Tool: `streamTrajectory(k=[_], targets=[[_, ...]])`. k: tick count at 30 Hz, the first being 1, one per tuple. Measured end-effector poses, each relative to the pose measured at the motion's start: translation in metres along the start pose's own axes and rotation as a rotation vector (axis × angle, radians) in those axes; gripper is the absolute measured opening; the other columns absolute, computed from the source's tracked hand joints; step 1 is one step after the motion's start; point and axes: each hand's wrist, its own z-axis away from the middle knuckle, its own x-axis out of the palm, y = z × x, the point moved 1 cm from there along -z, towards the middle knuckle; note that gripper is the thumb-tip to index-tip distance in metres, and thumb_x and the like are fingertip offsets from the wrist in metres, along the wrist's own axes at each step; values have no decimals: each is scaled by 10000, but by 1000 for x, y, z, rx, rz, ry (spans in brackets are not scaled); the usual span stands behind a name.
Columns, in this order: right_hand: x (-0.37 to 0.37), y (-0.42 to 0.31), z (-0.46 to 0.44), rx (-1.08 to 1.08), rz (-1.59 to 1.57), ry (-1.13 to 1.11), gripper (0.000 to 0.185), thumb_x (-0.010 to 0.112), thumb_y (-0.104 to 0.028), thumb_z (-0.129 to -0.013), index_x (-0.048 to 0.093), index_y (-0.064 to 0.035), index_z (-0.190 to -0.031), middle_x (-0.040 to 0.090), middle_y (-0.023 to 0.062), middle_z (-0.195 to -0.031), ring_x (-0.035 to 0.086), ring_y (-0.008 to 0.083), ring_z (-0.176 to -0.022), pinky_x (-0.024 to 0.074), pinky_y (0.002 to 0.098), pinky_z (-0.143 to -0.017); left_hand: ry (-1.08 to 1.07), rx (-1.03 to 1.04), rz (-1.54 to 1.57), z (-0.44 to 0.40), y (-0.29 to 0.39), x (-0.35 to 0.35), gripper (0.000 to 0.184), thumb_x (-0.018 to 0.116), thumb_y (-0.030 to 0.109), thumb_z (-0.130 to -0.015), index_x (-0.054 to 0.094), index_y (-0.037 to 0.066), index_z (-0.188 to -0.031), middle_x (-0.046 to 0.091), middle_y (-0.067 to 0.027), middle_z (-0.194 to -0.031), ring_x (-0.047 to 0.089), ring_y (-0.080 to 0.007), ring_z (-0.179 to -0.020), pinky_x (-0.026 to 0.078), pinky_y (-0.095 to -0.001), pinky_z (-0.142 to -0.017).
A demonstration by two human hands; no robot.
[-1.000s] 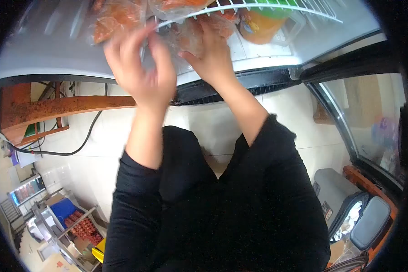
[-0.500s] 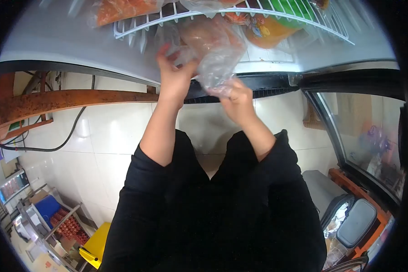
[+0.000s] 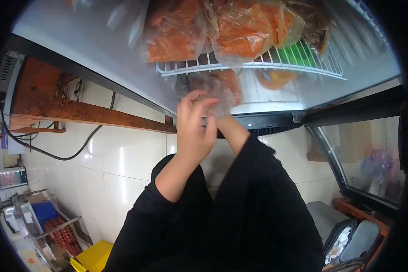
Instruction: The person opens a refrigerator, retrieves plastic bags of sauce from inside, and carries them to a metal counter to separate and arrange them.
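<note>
On the floor of the open fridge, a clear plastic bag (image 3: 224, 97) with something orange inside lies below the wire shelf. My left hand (image 3: 196, 127) is in front of it, its fingers bent and apart, with nothing visibly gripped. Behind the left hand, my right hand (image 3: 223, 121) reaches to the bag's near end. Its fingers are hidden by the left hand and the cloudy plastic, so its grip does not show.
The white wire shelf (image 3: 190, 69) above carries several bags of orange food (image 3: 245, 34). A yellow-orange item (image 3: 276, 79) lies beneath its right side. An open glass door (image 3: 362, 149) stands at right, a rusty metal bar (image 3: 90, 113) at left.
The view has tilted up, showing more of the shelf. My right hand has moved left, behind my left hand, and the bag's loose end is no longer drawn out toward me.
</note>
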Motion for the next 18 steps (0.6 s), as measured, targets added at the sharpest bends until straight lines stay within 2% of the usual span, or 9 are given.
streamTrajectory(k=[1,5,7,9,10,12,14,16,18], targets=[[5,-7,-11,-23,79,-13,557,684,-203,-712,510,-84,-1227,510,198,-1174,470,373,-1102,419,412,-916,8,215,-196,-13,13,-4,228,549,-18,-753,599,25,-971,579,-142,-1030,541,-277,-978,434,-345,-842],[-11,-23,-33,-135,321,-77,496,657,-171,-720,540,-91,-1195,542,174,-1154,518,346,-1052,440,398,-891,-2,195,-388,-64,9,-15,324,579,19,-709,603,58,-1029,546,-172,-1120,503,-355,-1044,419,-418,-881],[-38,-38,-19,-339,561,-31,467,643,-155,-724,555,-95,-1179,558,162,-1145,542,333,-1027,450,391,-879,-22,147,-569,-93,-7,-16,365,587,43,-706,604,79,-1069,536,-165,-1171,498,-364,-1072,419,-433,-891],[-85,-70,-4,-493,893,29,441,629,-140,-728,569,-98,-1163,574,150,-1135,566,319,-1002,461,384,-867,0,308,-611,-110,-10,-15,384,588,66,-710,601,90,-1093,533,-153,-1196,492,-365,-1094,418,-442,-904],[-111,-91,-1,-477,962,-10,428,622,-132,-730,577,-100,-1154,582,144,-1130,578,313,-989,466,381,-861,0,379,-634,-115,-12,-11,394,589,77,-712,600,96,-1106,532,-147,-1209,489,-366,-1106,417,-447,-910],[-155,-143,-8,-37,465,-234,377,596,-118,-745,604,-118,-1122,625,79,-1066,589,263,-989,455,367,-869,-46,453,-634,-128,-4,-11,402,586,91,-722,599,106,-1123,531,-137,-1222,488,-359,-1120,412,-445,-926],[-179,-166,-24,-491,363,161,348,585,-122,-748,619,-127,-1095,620,79,-1079,588,262,-998,451,353,-860,-99,411,-697,-133,6,-13,399,576,136,-767,583,108,-1165,504,-152,-1259,493,-355,-1125,407,-434,-931],[-177,-158,-49,-675,635,206,325,607,-160,-758,627,-116,-1079,604,95,-1103,564,280,-1034,441,368,-865,-137,273,-835,-136,12,-14,399,559,214,-848,552,103,-1231,452,-192,-1319,505,-353,-1121,402,-413,-926],[-174,-144,-69,-741,796,232,316,620,-209,-787,631,-109,-1088,550,109,-1205,511,297,-1111,418,384,-897,-89,420,-766,-136,2,-8,394,583,160,-770,594,109,-1160,518,-151,-1239,503,-339,-1115,408,-434,-927]])
